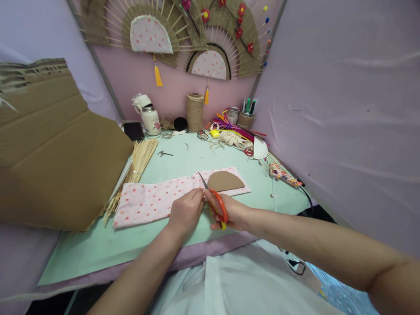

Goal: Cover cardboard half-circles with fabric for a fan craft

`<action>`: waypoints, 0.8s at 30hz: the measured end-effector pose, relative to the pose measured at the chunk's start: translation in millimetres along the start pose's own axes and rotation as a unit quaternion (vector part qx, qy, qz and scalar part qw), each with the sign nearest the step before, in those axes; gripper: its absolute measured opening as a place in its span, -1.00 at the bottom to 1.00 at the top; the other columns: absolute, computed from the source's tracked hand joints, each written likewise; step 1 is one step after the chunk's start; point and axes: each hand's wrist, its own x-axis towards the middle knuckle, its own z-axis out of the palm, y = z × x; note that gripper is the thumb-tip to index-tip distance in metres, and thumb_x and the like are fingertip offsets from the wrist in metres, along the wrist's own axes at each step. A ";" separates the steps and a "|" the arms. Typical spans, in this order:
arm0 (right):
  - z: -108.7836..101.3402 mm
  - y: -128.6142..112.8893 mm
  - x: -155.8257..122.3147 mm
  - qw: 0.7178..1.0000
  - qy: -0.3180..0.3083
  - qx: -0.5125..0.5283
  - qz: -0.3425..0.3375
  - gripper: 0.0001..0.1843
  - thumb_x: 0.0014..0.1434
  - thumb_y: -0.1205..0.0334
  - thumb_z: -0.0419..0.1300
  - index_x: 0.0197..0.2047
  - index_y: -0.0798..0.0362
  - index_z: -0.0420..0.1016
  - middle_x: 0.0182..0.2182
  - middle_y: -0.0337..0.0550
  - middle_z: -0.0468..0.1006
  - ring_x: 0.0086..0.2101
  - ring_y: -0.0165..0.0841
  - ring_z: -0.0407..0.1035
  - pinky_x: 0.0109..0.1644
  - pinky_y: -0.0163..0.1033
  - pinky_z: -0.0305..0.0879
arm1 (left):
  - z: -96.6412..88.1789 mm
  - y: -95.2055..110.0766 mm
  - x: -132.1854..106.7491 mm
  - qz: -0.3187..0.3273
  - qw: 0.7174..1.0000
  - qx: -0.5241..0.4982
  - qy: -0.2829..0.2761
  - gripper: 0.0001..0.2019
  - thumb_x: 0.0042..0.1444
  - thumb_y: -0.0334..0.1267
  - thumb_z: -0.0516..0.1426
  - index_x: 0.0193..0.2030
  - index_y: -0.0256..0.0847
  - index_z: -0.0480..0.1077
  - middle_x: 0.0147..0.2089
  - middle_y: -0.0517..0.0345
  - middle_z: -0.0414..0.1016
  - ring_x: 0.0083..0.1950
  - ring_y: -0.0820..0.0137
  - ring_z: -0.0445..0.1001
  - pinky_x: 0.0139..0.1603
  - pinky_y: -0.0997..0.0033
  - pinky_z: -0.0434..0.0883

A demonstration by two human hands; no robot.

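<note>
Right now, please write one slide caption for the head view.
Right hand holds scissors; left hand touches dotted cloth bearing a cardboard half-disc.

Single head-worn view; faces forward, down over near tabletop (92,249) to pink wall (121,81) beyond.

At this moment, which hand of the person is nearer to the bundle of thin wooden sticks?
Left. The left hand is at the spotted cloth, to the right of the sticks; the right hand, holding scissors, is farther right.
</note>
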 end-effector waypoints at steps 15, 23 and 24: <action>2.7 -13.8 0.2 0.999 -0.002 -0.027 0.023 -0.40 0.08 -0.41 0.08 -0.44 0.03 0.20 -0.66 -0.40 0.13 -0.67 -0.52 0.08 -0.69 -0.38 0.31 | -1.5 0.3 -0.2 -0.004 1.000 0.008 -0.004 -0.83 0.22 -0.43 0.02 -0.21 -0.18 0.41 -0.19 0.15 0.59 -0.22 0.38 0.54 -0.26 0.45 0.39; 2.1 -13.6 2.9 0.999 0.011 -0.036 0.008 -0.46 0.10 -0.33 0.14 -0.41 0.03 0.24 -0.68 -0.42 0.11 -0.68 -0.52 0.07 -0.70 -0.39 0.28 | -1.9 1.3 -0.4 -0.004 1.000 0.014 -0.002 -0.83 0.24 -0.41 -0.01 -0.22 -0.17 0.40 -0.19 0.15 0.58 -0.23 0.39 0.54 -0.28 0.45 0.37; 1.4 -12.6 4.0 0.999 0.012 -0.043 0.005 -0.46 0.11 -0.32 0.15 -0.41 0.03 0.24 -0.69 -0.42 0.10 -0.69 -0.52 0.06 -0.71 -0.40 0.25 | -1.8 1.4 -0.3 -0.004 1.000 0.017 -0.003 -0.84 0.25 -0.40 -0.01 -0.23 -0.17 0.39 -0.20 0.15 0.58 -0.24 0.39 0.53 -0.29 0.45 0.37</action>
